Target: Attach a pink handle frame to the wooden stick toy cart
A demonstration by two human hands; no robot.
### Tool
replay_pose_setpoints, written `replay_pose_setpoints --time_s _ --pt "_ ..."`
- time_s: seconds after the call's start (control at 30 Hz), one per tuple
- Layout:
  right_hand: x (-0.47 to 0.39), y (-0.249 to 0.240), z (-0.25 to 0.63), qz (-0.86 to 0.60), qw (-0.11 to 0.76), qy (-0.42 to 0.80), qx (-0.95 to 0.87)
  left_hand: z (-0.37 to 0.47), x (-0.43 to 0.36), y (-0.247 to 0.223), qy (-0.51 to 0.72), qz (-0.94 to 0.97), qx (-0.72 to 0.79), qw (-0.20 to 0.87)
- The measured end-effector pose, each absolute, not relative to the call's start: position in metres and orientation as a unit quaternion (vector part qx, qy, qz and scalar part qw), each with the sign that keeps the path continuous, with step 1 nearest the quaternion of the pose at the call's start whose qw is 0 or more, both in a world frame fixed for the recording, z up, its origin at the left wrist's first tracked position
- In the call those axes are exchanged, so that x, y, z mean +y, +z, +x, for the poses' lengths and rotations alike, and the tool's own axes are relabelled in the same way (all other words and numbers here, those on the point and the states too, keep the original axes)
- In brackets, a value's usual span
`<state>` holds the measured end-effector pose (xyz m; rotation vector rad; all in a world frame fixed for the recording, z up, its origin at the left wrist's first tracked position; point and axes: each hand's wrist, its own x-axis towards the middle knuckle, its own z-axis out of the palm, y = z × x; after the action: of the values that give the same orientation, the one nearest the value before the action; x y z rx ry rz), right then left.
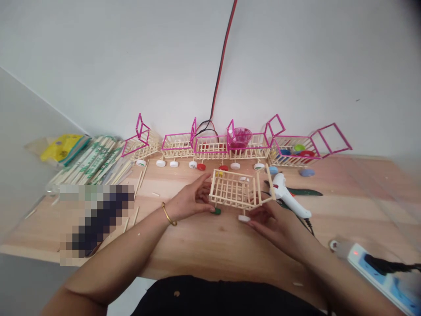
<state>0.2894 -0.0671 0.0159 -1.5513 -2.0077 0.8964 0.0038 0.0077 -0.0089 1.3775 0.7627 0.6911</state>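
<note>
An unpainted stick cart [234, 189] with bottle-cap wheels, one green and others white or yellow, is held between my two hands over the middle of the table. My left hand [194, 197] has its curled fingers at the cart's left end, the thumb near the green cap [215, 211]. At the right end, my right hand [268, 217] holds the cart near the white cap [244, 218] and the upright handle frame. Some fingertips are hidden behind the sticks. Behind it stands a row of similar carts with magenta rims [210, 139].
A white glue gun [289, 197] lies right of the cart, beside dark green-handled pliers [305, 192]. A power strip [378, 272] sits at the lower right. Packed sticks [95, 160] and a yellow bag [62, 149] are at the left. Loose sticks lie on the wooden table [197, 250].
</note>
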Motion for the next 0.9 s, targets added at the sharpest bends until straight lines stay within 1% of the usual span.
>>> replay_pose_setpoints --time_s 0.1,0.23,0.47,0.67,0.9 --pt "-0.067 0.012 0.288 -0.571 0.228 0.316 -0.722 0.006 0.007 -0.008 0.304 0.594 0.329 0.668" --pt "-0.067 0.005 0.287 -0.572 0.234 0.339 -0.71 0.007 0.008 -0.006 0.298 0.583 0.329 0.68" --pt "-0.067 -0.006 0.287 -0.579 0.238 0.342 -0.701 0.011 0.01 -0.005 0.291 0.597 0.336 0.668" --pt "-0.065 -0.008 0.286 -0.568 0.26 0.383 -0.68 0.014 0.011 -0.003 0.288 0.594 0.326 0.677" --pt "-0.064 -0.013 0.29 -0.576 0.238 0.38 -0.684 0.014 0.011 -0.006 0.294 0.597 0.338 0.665"
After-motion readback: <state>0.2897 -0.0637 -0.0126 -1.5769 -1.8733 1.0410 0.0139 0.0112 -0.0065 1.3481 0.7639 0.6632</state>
